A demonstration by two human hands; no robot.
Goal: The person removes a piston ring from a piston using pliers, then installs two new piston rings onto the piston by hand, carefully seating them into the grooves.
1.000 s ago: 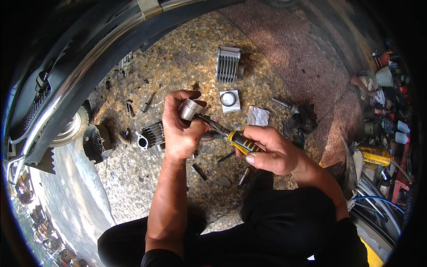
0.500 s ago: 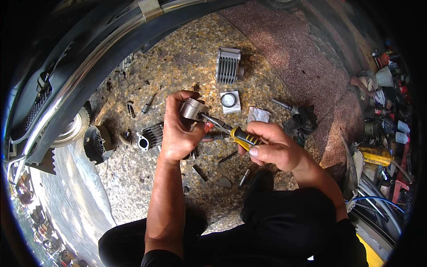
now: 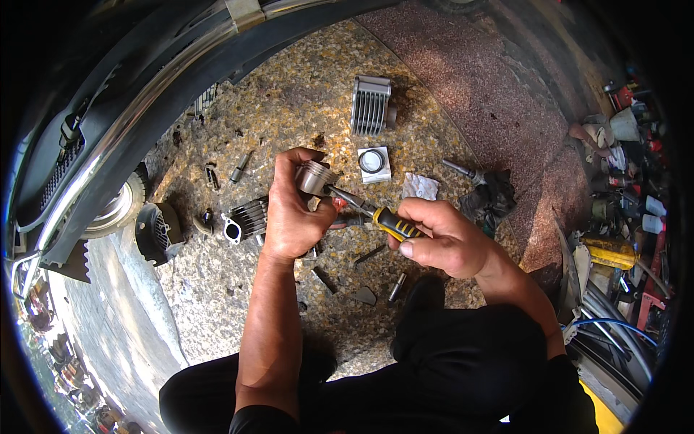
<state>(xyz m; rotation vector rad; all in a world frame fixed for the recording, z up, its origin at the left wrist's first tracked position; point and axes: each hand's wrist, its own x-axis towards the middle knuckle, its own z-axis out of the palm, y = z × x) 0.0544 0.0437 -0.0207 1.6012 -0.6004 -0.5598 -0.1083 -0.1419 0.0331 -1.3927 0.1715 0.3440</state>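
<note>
Holds the piston (image 3: pixel 314 179) up above the ground (image 3: pixel 289 94) in the left hand (image 3: pixel 293 217), thumb and fingers curled about its wall and pinching it, apparently to brace it against the push of the tool (image 3: pixel 390 221). Tilts it toward the right, likely to present that side and leave it free of fingers. Grips the tool by its yellow-and-black handle in the right hand (image 3: pixel 452 241), fingers closed round the far side and thumb laid on the near side, probably for fine steering of the narrow metal nose. Points that nose slantwise at the piston's lower right edge; cannot tell contact from mere nearness at the tip. Has the cylinder (image 3: pixel 371 106) resting ahead, well apart from both hands, and a round part (image 3: pixel 371 161) on a white card (image 3: pixel 387 176) nearer in, perhaps for protection from grit. Has crumpled paper (image 3: pixel 421 187) just right of the card, a finned part (image 3: pixel 249 218) beside the left hand and a metal pin (image 3: pixel 397 287) near the shoe (image 3: pixel 425 296), seemingly spread about for easy reach from a crouch.
</note>
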